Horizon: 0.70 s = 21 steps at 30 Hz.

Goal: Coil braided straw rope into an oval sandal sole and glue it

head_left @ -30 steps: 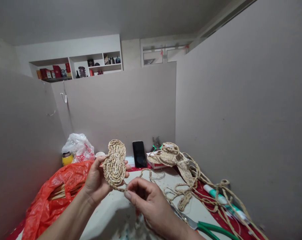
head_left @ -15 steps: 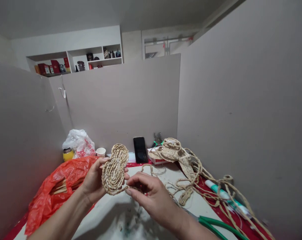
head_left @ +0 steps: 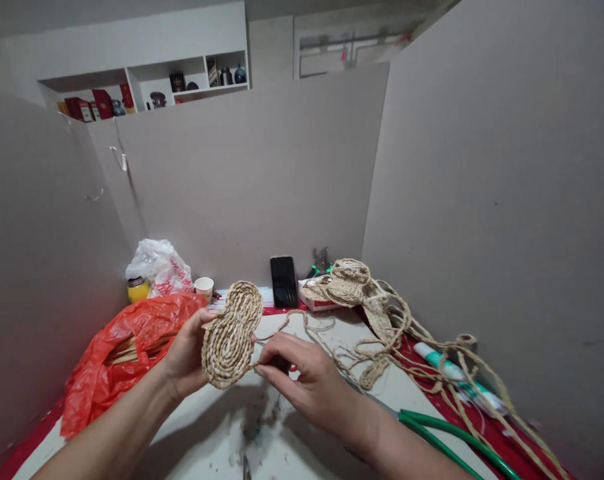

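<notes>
A sole-shaped coil of braided straw cord (head_left: 232,333) is held up over the white board. My left hand (head_left: 189,353) grips it from the left and behind, thumb on its edge and some fingers hidden. Close to its lower right edge, my right hand (head_left: 302,373) pinches the loose straw cord (head_left: 255,366) that comes off the coil, thumb against forefinger. More braided cord (head_left: 305,319) runs behind my right hand across the board toward a pile of woven straw pieces (head_left: 349,283) at the back right.
A red plastic bag (head_left: 127,353) with straw strips lies left. Behind stand a paper cup (head_left: 204,288), a white bag (head_left: 159,267) and a phone (head_left: 284,281). Green-handled cutters (head_left: 442,430) and a white-green tube (head_left: 457,377) lie right. Grey partitions (head_left: 252,167) enclose the table.
The view has tilted down and shifted slightly. The coil is turned a little in my left hand, and my right hand keeps its pinch on the cord. A pointed metal tip now shows at the bottom.
</notes>
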### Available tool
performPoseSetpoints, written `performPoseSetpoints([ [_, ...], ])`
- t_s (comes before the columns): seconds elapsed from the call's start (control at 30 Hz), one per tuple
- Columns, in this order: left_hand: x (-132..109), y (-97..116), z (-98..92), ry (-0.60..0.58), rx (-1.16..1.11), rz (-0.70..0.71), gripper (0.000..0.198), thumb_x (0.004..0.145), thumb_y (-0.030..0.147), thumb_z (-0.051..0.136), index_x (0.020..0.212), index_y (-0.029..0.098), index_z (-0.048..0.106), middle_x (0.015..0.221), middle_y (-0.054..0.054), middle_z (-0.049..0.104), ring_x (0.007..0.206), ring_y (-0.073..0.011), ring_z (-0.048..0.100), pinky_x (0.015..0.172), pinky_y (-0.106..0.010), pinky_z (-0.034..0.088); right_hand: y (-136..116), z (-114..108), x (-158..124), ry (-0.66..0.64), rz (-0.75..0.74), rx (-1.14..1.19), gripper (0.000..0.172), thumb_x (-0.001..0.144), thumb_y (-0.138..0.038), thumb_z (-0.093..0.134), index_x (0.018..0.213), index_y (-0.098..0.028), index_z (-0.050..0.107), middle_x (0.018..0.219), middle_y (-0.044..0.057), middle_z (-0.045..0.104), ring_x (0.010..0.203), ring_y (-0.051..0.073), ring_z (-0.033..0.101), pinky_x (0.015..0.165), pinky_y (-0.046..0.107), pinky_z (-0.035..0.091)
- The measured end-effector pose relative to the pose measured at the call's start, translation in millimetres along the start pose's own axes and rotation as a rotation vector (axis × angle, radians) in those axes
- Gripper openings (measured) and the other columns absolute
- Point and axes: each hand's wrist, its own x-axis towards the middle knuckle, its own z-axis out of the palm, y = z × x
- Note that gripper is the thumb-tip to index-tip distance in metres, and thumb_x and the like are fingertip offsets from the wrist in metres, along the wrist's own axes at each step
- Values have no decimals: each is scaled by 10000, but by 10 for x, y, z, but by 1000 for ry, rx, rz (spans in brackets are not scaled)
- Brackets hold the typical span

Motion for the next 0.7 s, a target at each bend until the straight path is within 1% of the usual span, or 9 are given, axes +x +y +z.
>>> performPoseSetpoints([
  [0.1, -2, -19, -22, -27, 13, -18, 389, 824, 319, 469, 964, 36, 696, 844, -175, 750, 748, -265, 710, 689, -379, 566, -1, -15, 2, -17, -18, -25, 97, 862, -141, 555, 786, -193, 588, 717, 19, 580, 654, 152, 513, 601, 269, 397],
  [0.23, 5, -48, -55, -88, 26, -47, 369, 841, 319, 456, 971, 65, 690, 865, -151, 754, 756, -264, 715, 685, -402, 580, 8, -6, -13, -51, -45, -55, 108, 872, -132, 555, 780, -187, 566, 732, 17, 567, 672, 147, 508, 624, 264, 400],
  [0.43, 25, -68, -93, -98, 46, -125, 362, 825, 328, 465, 953, 71, 684, 851, -156, 756, 737, -268, 722, 657, -439, 592, 61, -16, -25, -93, -126, -115, 101, 882, -107, 532, 845, -200, 526, 803, 14, 554, 732, 150, 496, 651, 265, 404],
  [0.57, 43, -67, -95, -124, 91, -207, 430, 793, 390, 491, 979, 52, 681, 874, -177, 749, 737, -291, 723, 611, -387, 593, 68, -47, -25, -131, -124, -111, 165, 851, -50, 525, 905, -205, 508, 877, 19, 546, 789, 150, 505, 686, 263, 421],
  [0.7, 55, -60, -86, -141, 130, -223, 464, 774, 417, 506, 1009, 57, 679, 911, -174, 743, 712, -299, 723, 563, -339, 585, 53, -95, -18, -147, -116, -139, 203, 829, -28, 523, 931, -202, 491, 915, 34, 543, 835, 165, 514, 714, 275, 429],
])
